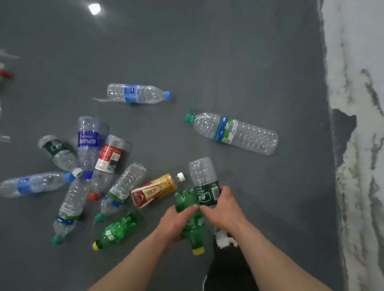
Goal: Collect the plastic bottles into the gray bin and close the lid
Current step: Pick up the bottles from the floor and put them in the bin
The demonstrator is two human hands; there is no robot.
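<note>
Your left hand has its fingers curled around a green soda bottle with a yellow cap, and your right hand clamps a clear bottle with a dark green label. You hold both just above the gray floor, near the wall. The gray bin is not in view, so you must carry them to it.

The risks, as I judge them: the two bottles touch each other between your hands, and if you try to take a third one, for example the gold and red tea bottle just beside them, a smooth empty bottle may slip out and roll away. The loose bottles near your foot could also roll under a step.

Little writing can be read. The large water bottle has a green and blue label with white characters, too blurred to name. The tea bottle shows red characters, and the blue-label bottle shows white ones, both unclear.
</note>
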